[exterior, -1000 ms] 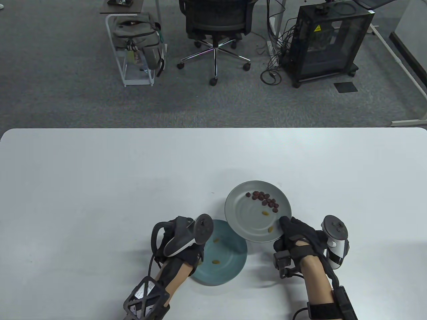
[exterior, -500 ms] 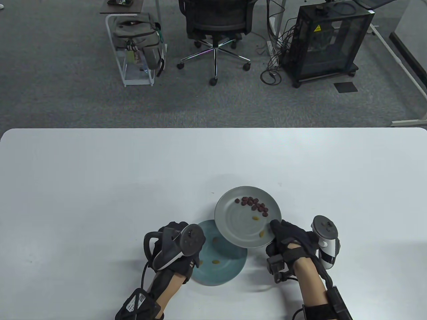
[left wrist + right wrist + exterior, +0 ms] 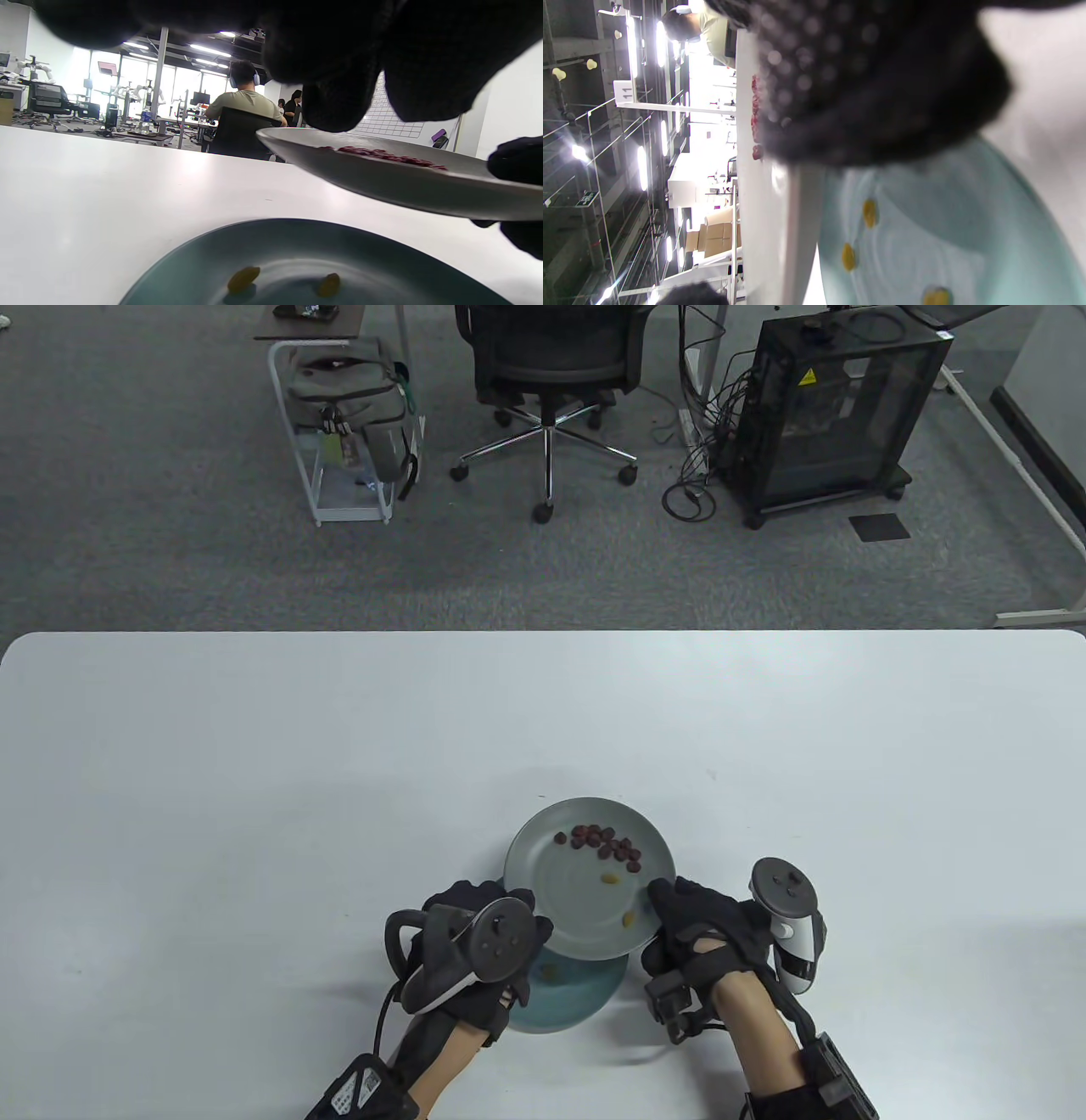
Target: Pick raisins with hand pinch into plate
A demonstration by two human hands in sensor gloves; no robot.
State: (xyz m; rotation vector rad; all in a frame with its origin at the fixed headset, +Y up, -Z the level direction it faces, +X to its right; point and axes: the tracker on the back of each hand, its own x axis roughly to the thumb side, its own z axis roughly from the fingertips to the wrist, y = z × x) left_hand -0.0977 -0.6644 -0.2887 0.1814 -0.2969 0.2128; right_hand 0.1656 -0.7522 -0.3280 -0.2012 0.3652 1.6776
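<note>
Dark red raisins (image 3: 604, 843) sit in a loose band on the grey plate (image 3: 543, 916), the band's long axis running from upper left down to the right, toward the right hand (image 3: 689, 925). Two yellow raisins (image 3: 611, 879) lie apart from them, nearer the plate's middle and near edge. The grey plate is held up off the surface (image 3: 212, 780); in the left wrist view it is tilted, its rim lower toward the right, hanging over the teal plate (image 3: 297, 241) with a clear gap between. The right hand grips the grey plate's near right rim, thumb on top. The left hand (image 3: 475, 950) hovers at its near left rim, fingers curled over the edge; whether they touch it I cannot tell. The teal plate rests on the surface beneath, with yellow raisins of its own (image 3: 244, 278).
</note>
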